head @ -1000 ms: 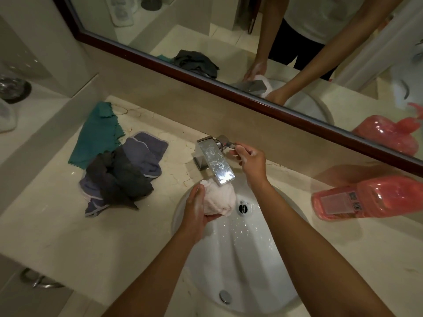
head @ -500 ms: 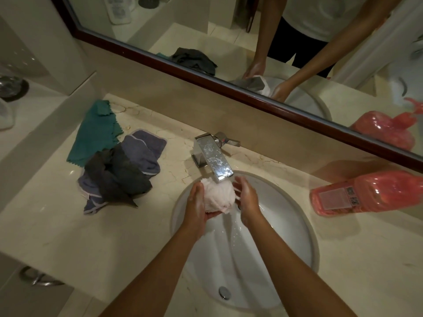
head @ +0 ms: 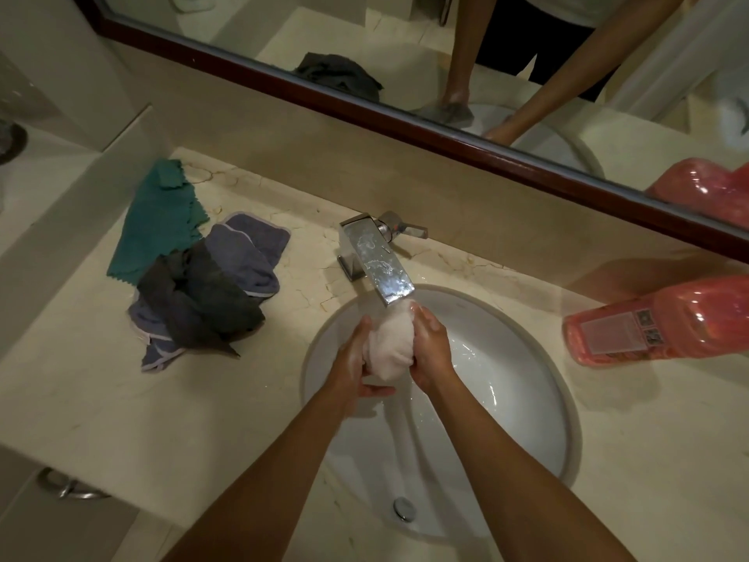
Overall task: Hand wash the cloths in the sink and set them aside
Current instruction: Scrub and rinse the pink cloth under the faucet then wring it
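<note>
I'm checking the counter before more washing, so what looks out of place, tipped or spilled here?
The pink bottle lies on its side on the counter right of the sink; nothing visibly spilled. Three cloths sit in a loose heap on the left. Both hands hold the white cloth under the faucet.

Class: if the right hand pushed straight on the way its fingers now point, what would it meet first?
Probably the tap spout; the right hand, gripping the white cloth, points up toward it.

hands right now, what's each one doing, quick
Left hand: closed round the white cloth, gripping it under the tap.
Right hand: closed on the same white cloth from the other side.
</note>
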Demonstrator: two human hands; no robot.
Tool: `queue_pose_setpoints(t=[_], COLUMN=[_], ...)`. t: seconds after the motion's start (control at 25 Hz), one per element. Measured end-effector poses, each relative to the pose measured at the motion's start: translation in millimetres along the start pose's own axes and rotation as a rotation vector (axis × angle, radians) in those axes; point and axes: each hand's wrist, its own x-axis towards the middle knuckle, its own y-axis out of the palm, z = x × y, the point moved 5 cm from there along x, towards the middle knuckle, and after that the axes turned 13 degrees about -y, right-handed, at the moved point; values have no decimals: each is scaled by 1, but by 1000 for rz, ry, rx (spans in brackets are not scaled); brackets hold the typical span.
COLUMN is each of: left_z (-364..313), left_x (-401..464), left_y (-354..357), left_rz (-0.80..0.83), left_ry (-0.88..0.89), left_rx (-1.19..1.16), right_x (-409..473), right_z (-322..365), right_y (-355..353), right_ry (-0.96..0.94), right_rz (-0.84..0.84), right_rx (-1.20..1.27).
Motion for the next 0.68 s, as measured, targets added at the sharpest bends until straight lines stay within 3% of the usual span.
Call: queue_pose_setpoints(t=[0.12,0.28,0.48,0.68], left_z=[-8,-23,-36,-38], left_x=[5,6,-5,3], left_y=[-1,-11,-16,-13], left_rz=[-34,-221,-248,-233], left_ry=[34,340,607,513], left_rx=[50,191,-7,6], right_x=[5,10,3,-1], right_z=[0,-1,-6,-4], right_y=[3,-4,-30,-32], right_ry=[-36,-29,60,-48], right_rz=[28,48,-52,62], right_rx=[-77,-191,-148,-235])
